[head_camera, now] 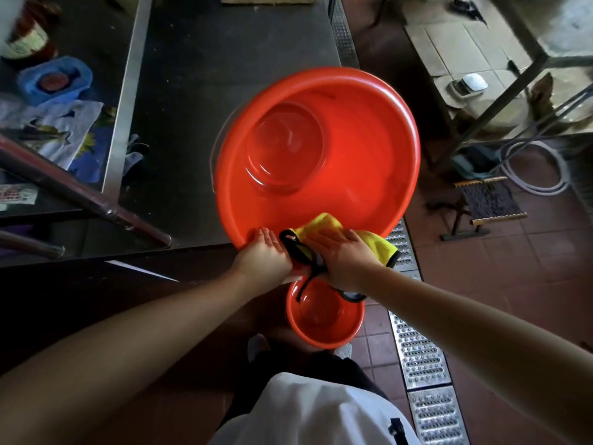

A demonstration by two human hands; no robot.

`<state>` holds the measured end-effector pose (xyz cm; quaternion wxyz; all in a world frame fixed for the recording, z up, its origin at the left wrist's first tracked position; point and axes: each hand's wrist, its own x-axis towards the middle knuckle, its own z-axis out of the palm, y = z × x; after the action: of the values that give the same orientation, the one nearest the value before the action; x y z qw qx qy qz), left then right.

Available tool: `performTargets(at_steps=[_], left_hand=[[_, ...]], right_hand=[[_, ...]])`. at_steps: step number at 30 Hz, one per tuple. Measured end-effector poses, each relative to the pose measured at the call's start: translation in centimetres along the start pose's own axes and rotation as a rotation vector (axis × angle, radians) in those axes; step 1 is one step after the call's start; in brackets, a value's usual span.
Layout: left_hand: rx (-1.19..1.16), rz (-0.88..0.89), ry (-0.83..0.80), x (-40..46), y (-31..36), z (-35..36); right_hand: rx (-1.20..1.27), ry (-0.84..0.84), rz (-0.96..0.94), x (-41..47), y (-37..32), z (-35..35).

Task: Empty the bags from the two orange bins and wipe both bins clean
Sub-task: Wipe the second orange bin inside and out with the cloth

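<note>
Head view, looking straight down.

Large orange bin [321, 149] held tilted, mouth toward the camera, at the near corner of the dark metal surface [199, 59]; whether resting on that corner or lifted clear cannot be told. No bag inside; bare interior and bottom visible. Tilt judged to expose the inner wall for wiping.

Left hand [266, 252] on the near rim: fingers curled over the lip, gripping it, judged to steady the bin against the wiping pressure.

Right hand [343, 252] just beside it: fingers nearly straight, spread flat, pressing a yellow microfibre cloth [324, 224] with black edging onto the same rim section. Loose cloth corner hanging below the wrist.

Second, smaller-looking orange bin [324, 316] upright on the tiled floor [529, 268] directly under the hands, between the feet and the metal drain grating [420, 354]; also bagless. Wiped or not: cannot be told.

Step judged in hand: rim wipe of the upper bin; bag removal apparently complete for both.

Left of surface: blue container [54, 80], printed packaging, blurred.
</note>
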<state>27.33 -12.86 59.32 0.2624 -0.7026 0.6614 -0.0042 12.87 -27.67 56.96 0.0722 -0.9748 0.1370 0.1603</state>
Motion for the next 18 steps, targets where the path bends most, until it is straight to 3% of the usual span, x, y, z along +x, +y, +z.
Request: performTargets(at_steps=[5,11,15,18], left_hand=[[0.056,0.032,-0.053,-0.5,0.3,-0.3],[0.167,0.082,0.009,-1.0,1.7,-0.3],[0.156,0.03,0.062,-0.9,2.1,0.2],[0.135,-0.015,0.085,-1.1,2.4,1.0]], right_hand=[[0.131,-0.108,0.083,3.6,-0.1,0.5],[-0.038,-0.137,0.268,7.1,2.3,0.8],[0.318,-0.14,0.295,8.5,-1.5,1.5],[0.347,-0.096,0.225,8.3,-1.0,1.9]])
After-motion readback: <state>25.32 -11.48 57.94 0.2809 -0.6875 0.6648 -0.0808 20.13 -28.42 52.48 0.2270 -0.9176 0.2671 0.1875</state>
